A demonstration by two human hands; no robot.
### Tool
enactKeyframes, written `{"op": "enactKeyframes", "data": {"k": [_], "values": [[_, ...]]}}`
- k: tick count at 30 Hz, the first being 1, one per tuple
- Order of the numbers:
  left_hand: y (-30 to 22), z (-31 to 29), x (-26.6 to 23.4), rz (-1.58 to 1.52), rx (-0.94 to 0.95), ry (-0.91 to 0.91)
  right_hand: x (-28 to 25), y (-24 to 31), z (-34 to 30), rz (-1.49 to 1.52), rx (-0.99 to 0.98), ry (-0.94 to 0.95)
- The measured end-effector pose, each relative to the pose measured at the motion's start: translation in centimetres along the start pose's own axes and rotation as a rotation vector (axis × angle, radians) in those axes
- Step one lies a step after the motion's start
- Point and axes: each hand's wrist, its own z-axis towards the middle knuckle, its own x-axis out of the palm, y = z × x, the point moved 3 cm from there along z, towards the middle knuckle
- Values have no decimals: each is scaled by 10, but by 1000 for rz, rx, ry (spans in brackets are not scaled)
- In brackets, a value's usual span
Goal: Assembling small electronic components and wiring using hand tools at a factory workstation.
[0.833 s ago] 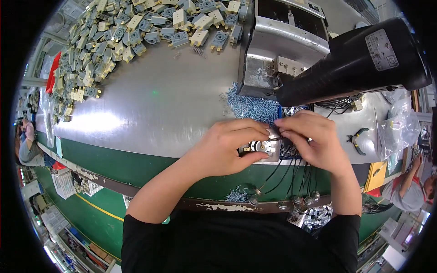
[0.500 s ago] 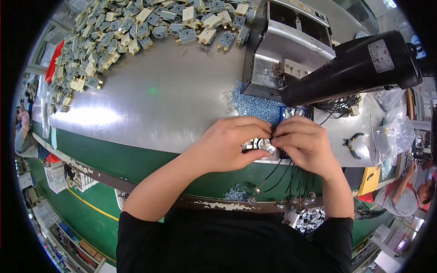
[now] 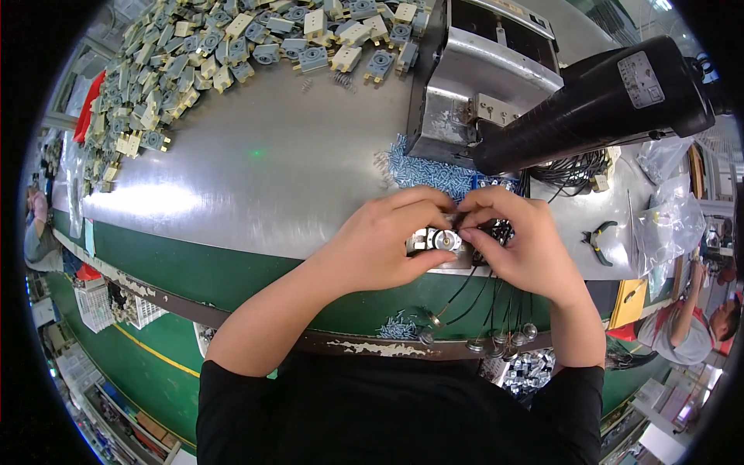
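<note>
My left hand (image 3: 391,236) grips a small thermostat-like assembly, a white and metal body with a round silver disc (image 3: 447,240) facing up, held between thumb and fingers. Close against its right side, my right hand (image 3: 521,244) has thumb and fingertips pinched together. Whatever sits in that pinch is too small or hidden to make out. Just beyond the hands lies a heap of small bluish screws (image 3: 430,172). A blue tray (image 3: 487,182) of metal parts is partly covered by my right hand.
A metal fixture (image 3: 484,85) and a black cylindrical tool (image 3: 589,108) stand beyond my right hand. Grey and cream switch housings (image 3: 209,54) are heaped at the far left. Cables with round metal ends (image 3: 500,339) hang over the front edge. Pliers (image 3: 598,242) lie right; a person (image 3: 686,329) sits beyond.
My right hand's fingers have shifted and arched more, its thumb tip staying by the assembly. My left hand keeps its grip. The whole view has moved slightly.
</note>
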Motion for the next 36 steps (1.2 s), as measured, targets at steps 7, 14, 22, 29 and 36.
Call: {"op": "enactKeyframes", "data": {"k": [7, 14, 22, 29, 36], "values": [[3, -1, 1, -42, -11, 45, -6, -8, 21, 22, -71, 191], [-2, 0, -1, -24, -27, 26, 4, -8, 5, 4, -141, 63], [-5, 4, 0, 8, -14, 14, 12, -8, -11, -76, -168, -168], [-1, 4, 2, 4, 28, 66, 4, -14, -28, -344, -540, -419], [-4, 5, -2, 10, 33, 52, -45, 16, 44, 675, -312, -481]]}}
